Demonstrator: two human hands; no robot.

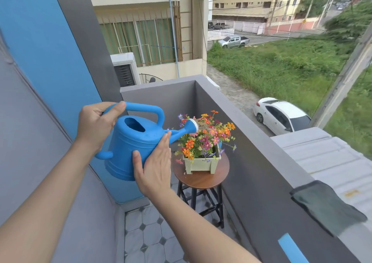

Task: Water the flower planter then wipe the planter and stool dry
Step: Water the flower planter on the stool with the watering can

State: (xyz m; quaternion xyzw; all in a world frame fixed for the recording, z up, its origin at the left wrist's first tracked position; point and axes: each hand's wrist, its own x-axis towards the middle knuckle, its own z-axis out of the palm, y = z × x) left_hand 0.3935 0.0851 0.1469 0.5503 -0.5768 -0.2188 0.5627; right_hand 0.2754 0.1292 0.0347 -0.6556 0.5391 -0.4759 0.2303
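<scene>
1. Here we go: our left hand [96, 126] wraps the handle [141, 108] of the blue can [130, 142], fingers curled under and thumb on top, carrying the weight.
2. Our right hand [155, 168] lies flat against the can's side, fingers straight and together, gripping nothing. We judge it steadies the body and sets the tilt.
3. The can leans forward with its spout [192, 126] out over the flowers [207, 138]. Fine streams seem to leave the white head, so watering looks under way.
4. The planter [201, 165], a pale box, sits on the round stool [201, 180] in the balcony corner, near the grey wall [251, 134].
5. Held high and from the side, the spout clears the blooms, so water should fall on them rather than the spout knocking the stems.
6. Wiping is not yet begun. A dark cloth [326, 208] lies draped over the wall's top to our right, well apart from both hands. It looks handy for the drying step, we reckon.
7. Around us there is a blue pillar [50, 51] behind the can, a tiled floor [153, 236] under the stool and a white car [281, 116] down in the street.
8. What stands in the way? The wall hems the stool on two sides, so we reach in from this side only.
9. The flowers overhang the planter's rim and will likely hinder the cloth there. Whether the stool top is wet, we cannot tell.
</scene>
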